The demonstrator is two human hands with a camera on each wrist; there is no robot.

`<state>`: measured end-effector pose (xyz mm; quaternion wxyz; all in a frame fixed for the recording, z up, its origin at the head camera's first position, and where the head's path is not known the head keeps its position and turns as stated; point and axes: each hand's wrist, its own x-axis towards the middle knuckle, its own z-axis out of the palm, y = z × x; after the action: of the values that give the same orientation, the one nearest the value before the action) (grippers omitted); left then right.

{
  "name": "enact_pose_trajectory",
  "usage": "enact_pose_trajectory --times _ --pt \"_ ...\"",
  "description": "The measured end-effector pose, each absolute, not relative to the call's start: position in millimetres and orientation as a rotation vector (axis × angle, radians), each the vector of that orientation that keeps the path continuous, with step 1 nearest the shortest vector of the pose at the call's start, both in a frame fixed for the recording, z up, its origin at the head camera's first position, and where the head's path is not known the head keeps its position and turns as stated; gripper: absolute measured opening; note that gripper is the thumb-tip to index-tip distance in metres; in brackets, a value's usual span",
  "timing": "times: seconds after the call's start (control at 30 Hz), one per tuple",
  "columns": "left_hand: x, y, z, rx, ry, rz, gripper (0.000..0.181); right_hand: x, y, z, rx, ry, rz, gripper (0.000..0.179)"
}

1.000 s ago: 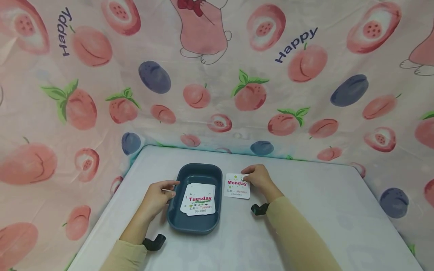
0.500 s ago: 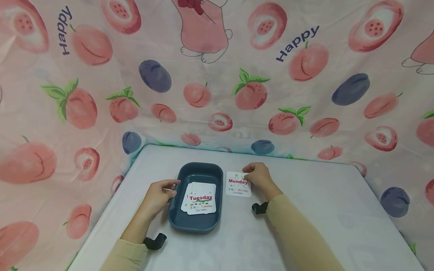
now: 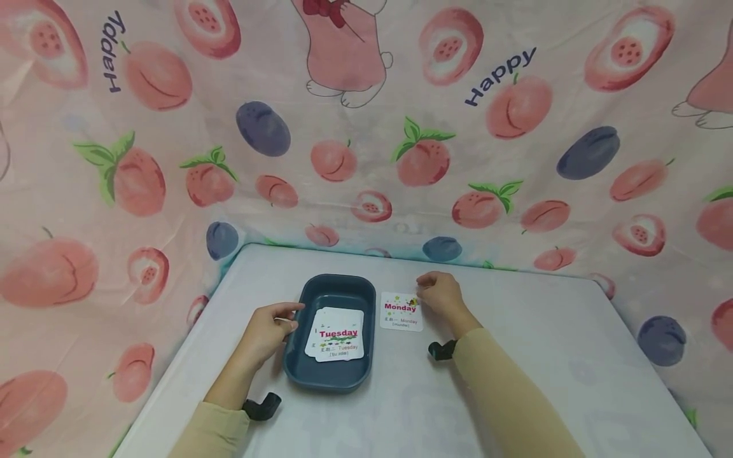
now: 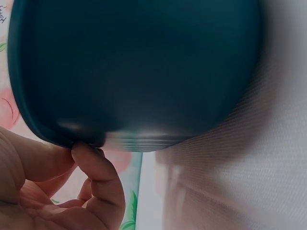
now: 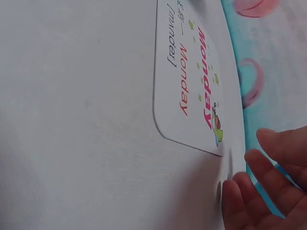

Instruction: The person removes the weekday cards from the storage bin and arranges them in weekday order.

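Observation:
A dark blue-green rectangular tray (image 3: 289, 372) stands on the table, holding several white cards; the top one is a Tuesday flashcard (image 3: 343, 348). My left hand (image 3: 265, 332) is at the tray's left side. In the left wrist view its thumb and a finger (image 4: 98, 167) pinch the rim. To the right of the tray a Monday flashcard (image 3: 401, 321) lies flat, face up. My right hand (image 3: 442, 298) is just beside that card's upper right corner. The right wrist view shows its fingers (image 5: 256, 203) loosely bent, apart from the card and holding nothing.
A white-covered table (image 3: 515, 369) carries everything. Behind it hangs a pink fruit-print cloth (image 3: 366, 127) right at the back edge. Black curved pieces (image 3: 262, 407) sit at both wrists.
My right hand has let go of the Monday flashcard and shifted slightly up and right, uncovering its corner picture. The left hand and tray stay in place.

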<state>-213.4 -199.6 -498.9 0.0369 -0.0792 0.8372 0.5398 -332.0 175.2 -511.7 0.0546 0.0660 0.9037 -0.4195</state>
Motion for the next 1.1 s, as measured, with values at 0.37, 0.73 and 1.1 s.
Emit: enact_pose_trajectory --times 0.37,0.73,1.1 --pt "-214 -199 -499 -0.258 2.564 1.649 0.040 -327 175 -496 0.204 2.839 -1.277 0.055" --pt "-213 -199 -499 -0.248 2.562 1.637 0.041 -321 157 -480 0.053 2.983 -1.177 0.082" --pt "-214 -199 -499 -0.242 2.567 1.634 0.041 -308 131 -471 -0.218 3.071 -0.872 0.099"
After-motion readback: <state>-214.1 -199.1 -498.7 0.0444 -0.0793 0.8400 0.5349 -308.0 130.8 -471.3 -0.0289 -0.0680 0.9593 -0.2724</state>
